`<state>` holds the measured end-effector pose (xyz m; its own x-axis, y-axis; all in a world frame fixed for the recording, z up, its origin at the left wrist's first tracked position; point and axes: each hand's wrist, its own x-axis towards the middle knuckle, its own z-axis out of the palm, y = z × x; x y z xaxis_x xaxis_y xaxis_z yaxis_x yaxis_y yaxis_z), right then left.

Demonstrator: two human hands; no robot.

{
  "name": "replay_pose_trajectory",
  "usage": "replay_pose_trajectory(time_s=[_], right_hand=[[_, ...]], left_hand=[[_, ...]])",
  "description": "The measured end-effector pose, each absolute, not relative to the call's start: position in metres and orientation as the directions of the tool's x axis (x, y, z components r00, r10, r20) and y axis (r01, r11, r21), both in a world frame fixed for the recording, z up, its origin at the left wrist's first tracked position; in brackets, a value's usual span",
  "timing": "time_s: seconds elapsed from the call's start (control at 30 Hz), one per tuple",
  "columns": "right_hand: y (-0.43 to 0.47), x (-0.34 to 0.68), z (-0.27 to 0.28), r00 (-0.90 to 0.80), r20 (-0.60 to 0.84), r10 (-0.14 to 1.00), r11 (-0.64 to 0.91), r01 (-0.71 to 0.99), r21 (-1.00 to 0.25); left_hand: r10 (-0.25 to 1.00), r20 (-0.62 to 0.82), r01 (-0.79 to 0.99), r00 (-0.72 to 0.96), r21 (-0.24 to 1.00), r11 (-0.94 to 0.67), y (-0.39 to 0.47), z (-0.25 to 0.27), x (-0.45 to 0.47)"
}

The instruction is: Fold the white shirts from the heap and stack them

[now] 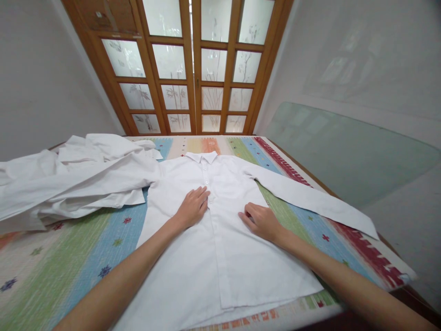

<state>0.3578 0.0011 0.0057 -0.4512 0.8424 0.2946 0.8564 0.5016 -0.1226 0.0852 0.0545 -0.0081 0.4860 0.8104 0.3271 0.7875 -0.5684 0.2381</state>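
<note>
A white long-sleeved button-up shirt [241, 266] lies front side up, its collar at the far end and its hem towards me. My left hand [193, 207] rests on the chest with fingers stretched out, the fingertips at the button placket. On the other side of the placket, my right hand [261, 220] touches the shirt front, fingers loosely bent and thumb apart, holding nothing that I can see. The sleeve on the right stretches out diagonally across the cloth. The shirt's left-side sleeve is hidden by or merges with a pile of white garments [86, 179].
A striped, patterned tablecloth [93, 248] covers the table beneath. Wooden doors [196, 69] with frosted panes stand beyond the far edge. A pale green glass panel [330, 147] leans along the right wall, close to the table's side.
</note>
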Motion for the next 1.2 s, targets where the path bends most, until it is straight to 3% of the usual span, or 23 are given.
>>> replay_pose_trajectory(time_s=[0.17,0.47,0.77,0.9,1.0,1.07,1.2], right_hand=[[-0.011,0.377,0.016,-0.124,0.215,0.969,0.123,0.992,0.020],[-0.016,0.390,0.030,-0.002,0.009,1.000,0.002,0.999,0.033],[-0.012,0.409,0.028,-0.119,-0.021,0.993,0.115,0.986,-0.118],[-0.011,0.414,0.028,-0.111,-0.021,0.994,0.109,0.990,-0.093],[-0.018,0.408,0.032,-0.131,0.063,0.989,0.134,0.990,-0.045],[-0.030,0.398,0.040,-0.230,0.073,0.970,0.236,0.968,-0.084],[-0.060,0.368,0.062,-0.571,-0.084,0.817,0.522,0.793,-0.315]], left_hand=[[0.767,0.428,0.739,0.478,0.276,-0.614,0.053,-0.006,0.085],[0.768,0.427,0.730,0.477,0.295,-0.617,0.050,-0.008,0.083],[0.766,0.372,0.736,0.524,0.255,-0.628,0.044,-0.004,0.080],[0.785,0.305,0.755,0.539,0.238,-0.611,0.043,-0.001,0.080],[0.787,0.310,0.758,0.534,0.237,-0.607,0.042,-0.001,0.080],[0.767,0.359,0.744,0.532,0.234,-0.626,0.040,-0.001,0.080],[0.684,0.413,0.673,0.602,0.198,-0.712,0.035,0.000,0.081]])
